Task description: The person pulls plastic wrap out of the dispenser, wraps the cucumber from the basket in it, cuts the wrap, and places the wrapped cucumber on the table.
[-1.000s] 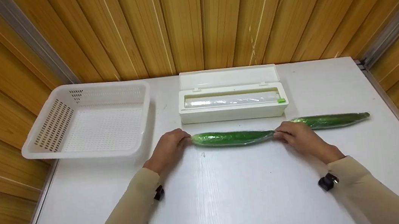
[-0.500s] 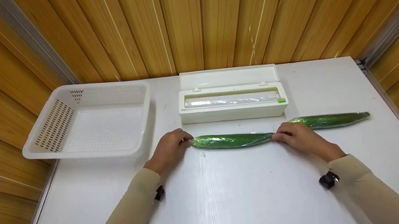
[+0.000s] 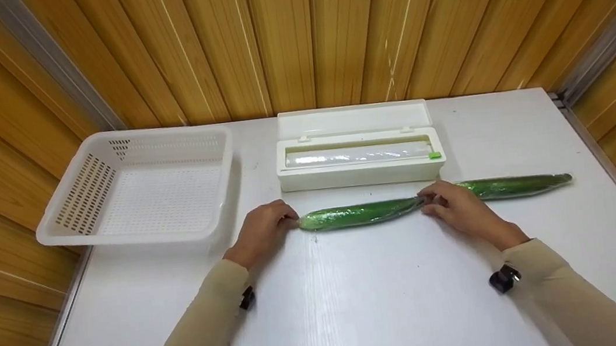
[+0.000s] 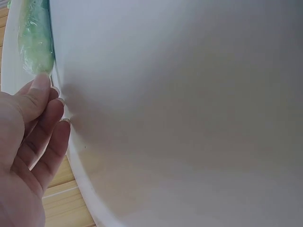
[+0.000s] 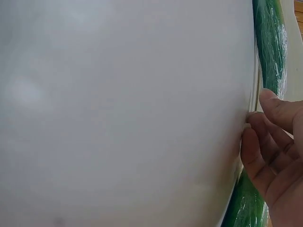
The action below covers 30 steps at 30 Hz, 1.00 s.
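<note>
A green cucumber (image 3: 360, 214) wrapped in clear film lies crosswise on the white table (image 3: 360, 307). At its left end, my left hand (image 3: 262, 230) pinches the film between thumb and fingers; the left wrist view shows the thumb (image 4: 40, 85) right at the cucumber's tip. My right hand (image 3: 459, 210) holds the opposite end, its thumb (image 5: 271, 101) and curled fingers at the narrow tip, which they partly hide. Just beyond the right hand lies a second wrapped cucumber (image 3: 521, 185), its left end hidden behind that hand.
Behind the cucumber stands a white cling film box (image 3: 361, 175), lid raised, with a film roll (image 3: 355, 154) inside and a green slider (image 3: 434, 155). A white perforated basket (image 3: 214, 222) sits at the back left. Wood-patterned walls (image 3: 338, 34) border the table.
The cucumber between my hands has turned a little and shifted slightly toward me. My right fingers have moved at its tip, spreading a bit. The left hand has barely moved.
</note>
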### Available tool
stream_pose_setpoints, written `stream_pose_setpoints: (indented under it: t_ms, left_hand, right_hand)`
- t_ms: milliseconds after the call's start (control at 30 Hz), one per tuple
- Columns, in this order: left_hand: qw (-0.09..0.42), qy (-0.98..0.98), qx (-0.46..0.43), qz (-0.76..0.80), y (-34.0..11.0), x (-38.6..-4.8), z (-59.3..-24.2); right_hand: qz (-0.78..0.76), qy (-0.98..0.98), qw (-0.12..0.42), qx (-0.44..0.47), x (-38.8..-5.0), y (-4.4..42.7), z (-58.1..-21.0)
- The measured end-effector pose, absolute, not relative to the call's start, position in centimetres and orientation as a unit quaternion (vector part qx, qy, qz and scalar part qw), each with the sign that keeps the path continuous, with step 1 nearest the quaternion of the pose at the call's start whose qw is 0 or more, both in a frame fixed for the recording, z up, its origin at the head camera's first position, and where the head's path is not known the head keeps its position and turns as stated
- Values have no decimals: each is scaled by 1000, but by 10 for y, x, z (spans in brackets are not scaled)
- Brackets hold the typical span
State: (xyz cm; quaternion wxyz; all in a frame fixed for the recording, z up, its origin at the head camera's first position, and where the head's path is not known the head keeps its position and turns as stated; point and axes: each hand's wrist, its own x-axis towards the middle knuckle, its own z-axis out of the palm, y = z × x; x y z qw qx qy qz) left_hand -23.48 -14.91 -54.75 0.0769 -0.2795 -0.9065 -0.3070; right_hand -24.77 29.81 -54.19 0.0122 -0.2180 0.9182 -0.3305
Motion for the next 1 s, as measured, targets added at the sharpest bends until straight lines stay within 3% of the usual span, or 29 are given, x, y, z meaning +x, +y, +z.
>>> stream_pose_setpoints:
  t_ms: [400,800,1000]
  left_hand:
    - [25,-922,-254,-292,-143,-233,-543]
    - [54,-914,-289,-280,-138,-231,-544]
    - [29,-913,-295,-282,-133,-229,-542]
  right_hand:
    - [-323,917,25,-233,-243,302,-539]
    - [-298,918,0,-263,-239,306,-540]
    - [-290,922,-11,-255,-233,309,-539]
